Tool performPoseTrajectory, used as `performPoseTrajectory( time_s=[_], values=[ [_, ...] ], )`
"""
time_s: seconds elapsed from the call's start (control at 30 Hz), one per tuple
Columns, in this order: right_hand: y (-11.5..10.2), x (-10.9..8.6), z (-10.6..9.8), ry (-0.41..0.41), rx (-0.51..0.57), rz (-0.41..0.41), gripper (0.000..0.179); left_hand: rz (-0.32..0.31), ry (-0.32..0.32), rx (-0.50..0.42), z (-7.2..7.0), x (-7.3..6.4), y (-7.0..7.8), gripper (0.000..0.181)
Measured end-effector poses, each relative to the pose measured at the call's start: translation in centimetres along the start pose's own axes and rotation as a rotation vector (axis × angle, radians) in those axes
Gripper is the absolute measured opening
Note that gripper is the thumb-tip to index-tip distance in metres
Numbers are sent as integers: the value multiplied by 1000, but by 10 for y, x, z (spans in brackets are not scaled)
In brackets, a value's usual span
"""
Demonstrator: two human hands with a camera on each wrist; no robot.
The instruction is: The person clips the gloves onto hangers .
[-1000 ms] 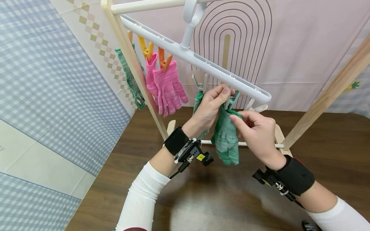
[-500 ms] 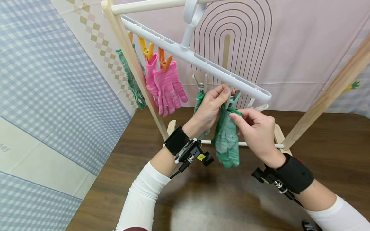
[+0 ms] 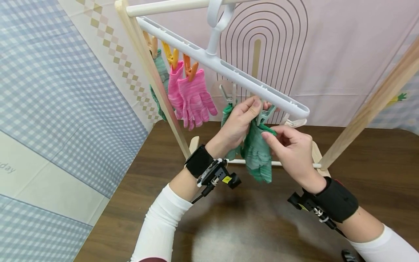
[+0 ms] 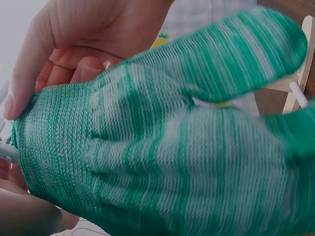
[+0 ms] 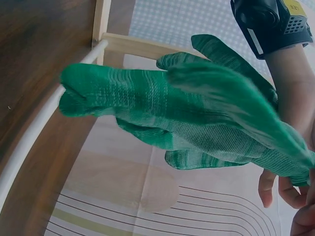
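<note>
Under the right end of the white hanger (image 3: 222, 69), my left hand (image 3: 240, 120) grips a pale grey-green clothespin (image 3: 265, 114). A green striped knit glove (image 3: 258, 153) hangs fingers-down just below that clip. My right hand (image 3: 292, 149) pinches the glove's cuff between thumb and fingers. In the left wrist view the green glove (image 4: 147, 147) fills most of the picture, with the clip's tip (image 4: 7, 151) at its cuff. The right wrist view shows the green glove (image 5: 197, 108) from its other side. Whether the clip's jaws bite the cuff cannot be told.
Pink gloves (image 3: 196, 98) hang from orange (image 3: 190, 67) and yellow clothespins (image 3: 171, 54). Further left, a green glove (image 3: 160, 72) hangs behind the wooden post (image 3: 157, 83). Another green glove (image 3: 227, 112) is partly hidden behind my left hand. A white clip (image 3: 294, 123) dangles at the hanger's right end.
The hanger has shifted slightly right, and the gloves at its left end have swung right. The held glove's fingertips sit a little higher. Both hands keep their grip almost in place.
</note>
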State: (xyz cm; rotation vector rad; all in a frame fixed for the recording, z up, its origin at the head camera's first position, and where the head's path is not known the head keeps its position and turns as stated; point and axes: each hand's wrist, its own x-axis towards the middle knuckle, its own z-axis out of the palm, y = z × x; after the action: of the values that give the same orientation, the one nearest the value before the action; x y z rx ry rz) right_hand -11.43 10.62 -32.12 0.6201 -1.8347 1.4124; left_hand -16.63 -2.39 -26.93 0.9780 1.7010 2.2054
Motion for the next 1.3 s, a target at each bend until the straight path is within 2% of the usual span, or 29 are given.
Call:
performPoseTrajectory(
  time_s=[0.43, 0.63, 0.77, 0.93, 1.17, 1.3],
  values=[
    [0, -9, -5, -31, -73, -41, 5, 0, -11, 8, 4, -5, 5, 26],
    [3, -14, -7, -46, -36, -86, 6, 4, -13, 10, 3, -6, 5, 26],
    [5, -18, -9, -55, -5, -74, 4, 13, -30, -4, 2, -7, 3, 24],
    [7, -22, -10, -70, -37, -50, 6, 17, -66, -33, 1, -7, 3, 24],
    [9, -27, -13, -89, -49, -36, 5, 38, -85, -10, -2, -7, 4, 24],
    [13, -31, -15, -96, -91, -29, 6, 39, -83, 8, -3, -8, 4, 25]
  ],
)
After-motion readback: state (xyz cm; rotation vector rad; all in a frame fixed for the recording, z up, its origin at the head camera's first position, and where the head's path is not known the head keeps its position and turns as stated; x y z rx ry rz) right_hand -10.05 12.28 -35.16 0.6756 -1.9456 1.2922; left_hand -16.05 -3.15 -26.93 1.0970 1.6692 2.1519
